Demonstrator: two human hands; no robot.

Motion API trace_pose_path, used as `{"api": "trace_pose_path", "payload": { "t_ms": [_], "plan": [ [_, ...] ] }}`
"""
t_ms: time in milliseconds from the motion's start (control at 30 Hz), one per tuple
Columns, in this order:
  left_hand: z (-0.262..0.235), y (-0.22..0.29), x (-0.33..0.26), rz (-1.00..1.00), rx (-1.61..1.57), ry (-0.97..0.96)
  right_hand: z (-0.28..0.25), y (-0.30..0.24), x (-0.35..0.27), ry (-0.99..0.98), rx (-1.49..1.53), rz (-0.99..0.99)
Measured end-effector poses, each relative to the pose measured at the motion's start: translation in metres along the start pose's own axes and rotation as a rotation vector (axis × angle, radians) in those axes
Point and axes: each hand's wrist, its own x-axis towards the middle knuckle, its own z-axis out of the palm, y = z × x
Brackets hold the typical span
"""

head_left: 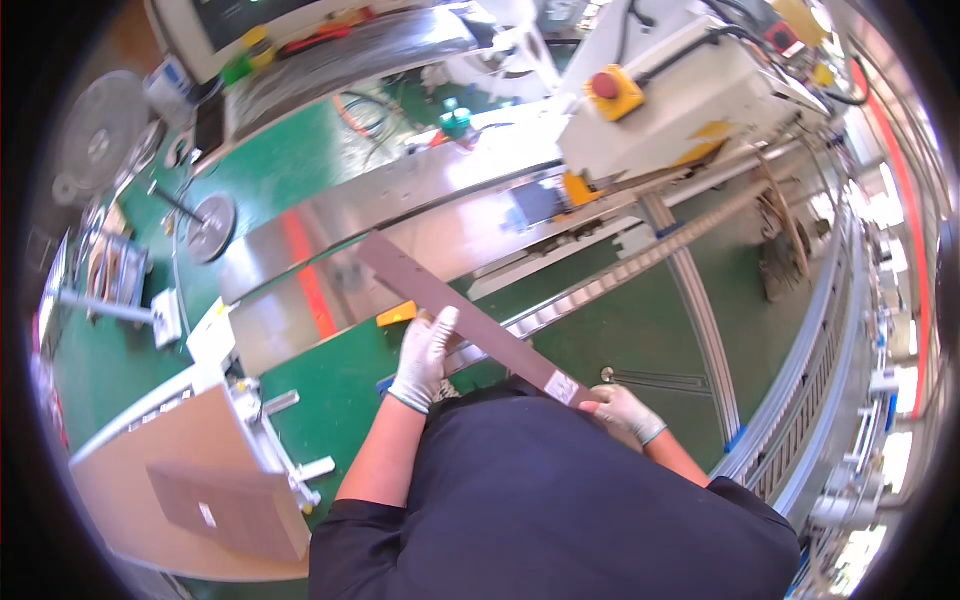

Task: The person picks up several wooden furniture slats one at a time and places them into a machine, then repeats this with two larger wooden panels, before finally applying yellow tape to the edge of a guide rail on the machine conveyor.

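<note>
A long, narrow brown board (490, 335) with a white label near its near end lies slantwise across both hands. My left hand (424, 352), in a whitish glove, grips its left edge around the middle, thumb on top. At the near right end, my right hand (622, 412) in a matching glove is closed on the board next to the label. The far end of the board reaches over the shiny metal bed of a machine (440, 235); whether it touches the metal I cannot tell.
A machine housing (660, 130) with a red button on a yellow box (613, 93) stands at the far right. Roller rails (590, 290) run along the right. At the lower left, a brown panel (225, 510) lies on a larger tan board (130, 470). The floor (350, 400) is green.
</note>
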Motion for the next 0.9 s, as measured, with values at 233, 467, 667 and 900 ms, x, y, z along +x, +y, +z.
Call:
{"api": "trace_pose_path", "payload": {
  "t_ms": [233, 467, 667, 900],
  "plan": [
    [0.095, -0.028, 0.072, -0.129, 0.426, -0.176, 0.04, 0.066, -0.018, 0.396, 0.051, -0.079],
    [0.103, -0.063, 0.126, -0.079, 0.364, -0.042, 0.018, 0.038, 0.008, 0.453, -0.035, 0.001],
    [0.12, -0.058, 0.15, -0.181, 0.195, 0.072, -0.014, 0.028, 0.017, 0.372, -0.023, 0.097],
    [0.15, -0.06, 0.168, -0.232, 0.19, 0.077, -0.053, 0.041, 0.025, 0.319, 0.025, 0.15]
  ]
}}
